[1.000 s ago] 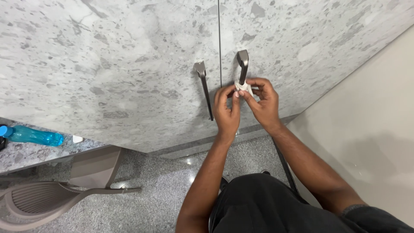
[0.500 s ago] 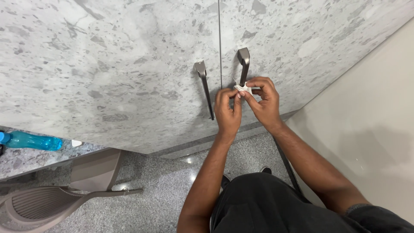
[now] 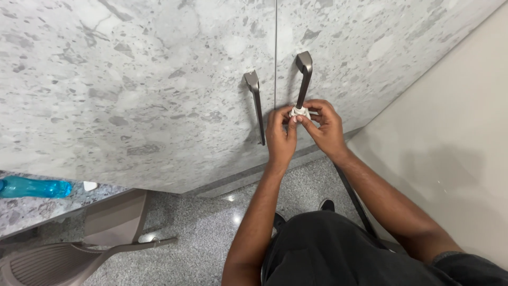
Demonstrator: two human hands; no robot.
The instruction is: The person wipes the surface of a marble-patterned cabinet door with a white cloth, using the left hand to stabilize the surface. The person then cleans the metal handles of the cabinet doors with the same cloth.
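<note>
- Pinching a small white wad (image 3: 299, 112), both hands meet at the lower part of the right door handle (image 3: 303, 79) in the head view.
- Left hand (image 3: 280, 135) has its fingers (image 3: 290, 121) narrowed on the wad from the left (thumb and forefinger tips touching it).
- Right hand (image 3: 325, 127) curls its fingers (image 3: 313, 107) around the wad from the right.
- Wad sits against the handle, just beside the seam between two grey speckled cabinet doors (image 3: 159, 90).
- Left door handle (image 3: 256, 103) hangs untouched nearby.
- Brown chair (image 3: 79, 249) stands lower left; a blue bottle (image 3: 34, 187) lies on a speckled surface (image 3: 32, 209).
</note>
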